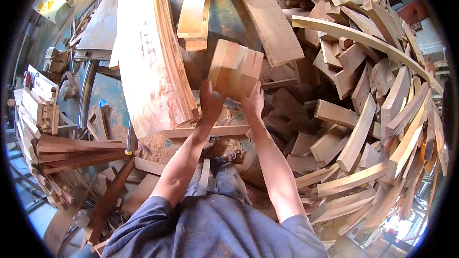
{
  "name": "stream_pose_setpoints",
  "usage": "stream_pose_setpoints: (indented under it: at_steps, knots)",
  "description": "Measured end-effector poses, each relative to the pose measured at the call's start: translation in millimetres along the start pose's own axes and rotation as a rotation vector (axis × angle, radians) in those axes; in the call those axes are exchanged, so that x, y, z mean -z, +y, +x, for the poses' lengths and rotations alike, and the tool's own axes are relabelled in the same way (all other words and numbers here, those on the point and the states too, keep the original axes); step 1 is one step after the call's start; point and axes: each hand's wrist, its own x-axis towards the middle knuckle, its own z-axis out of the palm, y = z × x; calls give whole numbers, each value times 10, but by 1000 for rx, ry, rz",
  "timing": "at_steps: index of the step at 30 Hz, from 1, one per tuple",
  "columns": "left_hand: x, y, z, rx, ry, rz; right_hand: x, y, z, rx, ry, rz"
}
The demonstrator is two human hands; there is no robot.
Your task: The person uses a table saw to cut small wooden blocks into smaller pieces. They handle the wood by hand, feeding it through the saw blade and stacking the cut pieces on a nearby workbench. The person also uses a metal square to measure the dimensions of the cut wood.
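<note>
While the head view looks down, grip: left hand (212, 101) and right hand (253, 101) hold the wooden block (236, 67) between them, by its near corners.
Block place: held out between the pale board (148, 57) and the brown plank (265, 16).
Progress: in hand, not set down; what is left, I cannot tell.
Block make: squarish, flat-faced, banded pale and tan; one piece or several, unclear.
Around: angular offcuts (351, 57) heaped at right; powdery sawdust (239, 139) below.

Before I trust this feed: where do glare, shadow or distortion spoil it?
Head view: glare whitens the upper part of the pale board; head view: shade dims the lower part of the block; head view: fisheye bending toward the rim, black corners.
</note>
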Motion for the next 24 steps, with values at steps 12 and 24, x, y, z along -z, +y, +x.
stream_pose_setpoints:
  at_steps: [12,24]
  knots:
    - [-78,-60,349,-60,320,199,-364,213,-29,113,34,120]
    - [-223,161,274,-1,177,49,127,385,-245,61,-57,232]
